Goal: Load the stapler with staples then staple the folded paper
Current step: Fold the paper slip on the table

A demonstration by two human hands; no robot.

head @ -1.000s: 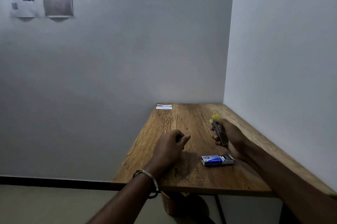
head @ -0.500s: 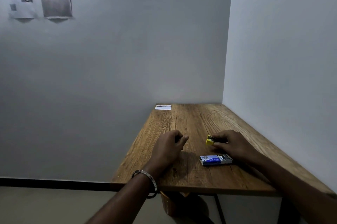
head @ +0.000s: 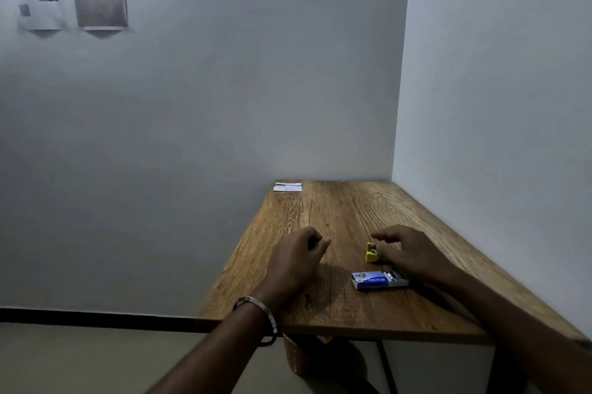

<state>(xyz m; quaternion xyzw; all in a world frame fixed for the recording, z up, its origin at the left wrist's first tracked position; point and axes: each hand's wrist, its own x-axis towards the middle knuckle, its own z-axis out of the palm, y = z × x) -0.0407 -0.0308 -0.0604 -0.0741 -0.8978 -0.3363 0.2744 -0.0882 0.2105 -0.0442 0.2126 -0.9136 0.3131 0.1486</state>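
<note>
yellow stapler (head: 371, 253) on the wooden tabletop (head: 336, 214), just beside the right hand (head: 410, 252), fingers spread, holding nothing. left hand (head: 296, 257) curled, contents unclear. staple box (head: 379, 280) nearer. folded paper (head: 287, 187) at far edge.

Dim, bluish light; soft shadows, slight blur, wide-angle bending at edges.
</note>
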